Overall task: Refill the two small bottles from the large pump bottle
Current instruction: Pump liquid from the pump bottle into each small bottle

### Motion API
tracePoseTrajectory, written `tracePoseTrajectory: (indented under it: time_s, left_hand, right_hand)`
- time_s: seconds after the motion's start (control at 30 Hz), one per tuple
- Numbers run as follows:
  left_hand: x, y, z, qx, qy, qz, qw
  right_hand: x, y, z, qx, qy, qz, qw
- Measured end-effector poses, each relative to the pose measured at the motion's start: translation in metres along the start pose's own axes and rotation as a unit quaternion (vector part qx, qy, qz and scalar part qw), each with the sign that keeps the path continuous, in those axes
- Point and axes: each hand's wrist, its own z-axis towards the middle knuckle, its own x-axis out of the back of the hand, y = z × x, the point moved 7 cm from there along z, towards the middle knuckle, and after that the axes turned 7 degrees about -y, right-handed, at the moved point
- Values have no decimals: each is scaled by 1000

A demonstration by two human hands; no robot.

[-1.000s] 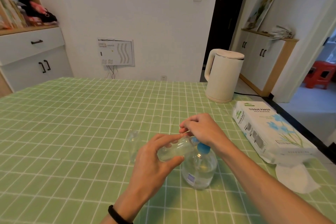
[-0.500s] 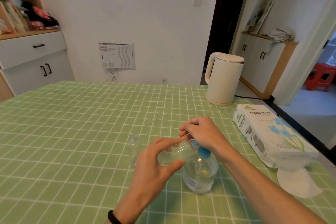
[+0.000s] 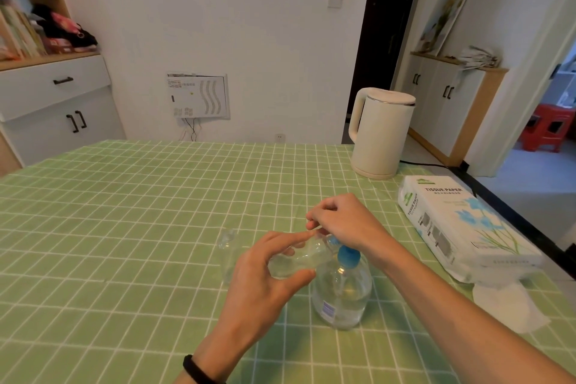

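The large clear pump bottle (image 3: 341, 296) with a blue pump head stands on the green checked tablecloth. My left hand (image 3: 265, 277) grips a small clear bottle (image 3: 299, 257), tilted almost flat with its mouth at the pump's nozzle. My right hand (image 3: 346, 221) rests on top of the blue pump head, fingers curled over it. A second small clear bottle (image 3: 229, 254) stands upright on the cloth just left of my left hand, partly hidden by it.
A cream electric kettle (image 3: 378, 137) stands at the table's far right, its cord running off the edge. A tissue paper pack (image 3: 458, 221) lies along the right edge with a loose white tissue (image 3: 508, 305) in front of it.
Both hands keep the same hold on bottle and pump. The camera has tilted up slightly, so everything sits a little lower in view.
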Motion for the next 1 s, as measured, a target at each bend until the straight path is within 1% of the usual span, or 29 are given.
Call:
tracePoseTrajectory:
  time_s: [0.07,0.2,0.5,0.7,0.87,1.0]
  left_hand:
    - [1,-1,1,-2,0,0,1000]
    - [0,-3,0,-2,3,-16,1000]
    - [-4,-6,-2,1,-4,-11,1000]
    - [-4,-4,-3,4,-3,0,1000]
    - [0,-2,-1,1,0,6,1000]
    - [0,-2,-2,-1,2,-4,1000]
  right_hand:
    - [1,-3,1,7,5,-10,1000]
    - [0,3,2,-4,7,29,1000]
    - [-5,15,4,-19,11,39,999]
    - [-5,11,1,-18,3,33,999]
    - [0,-1,1,2,-9,5,1000]
    - [-1,3,3,-1,-3,17,1000]
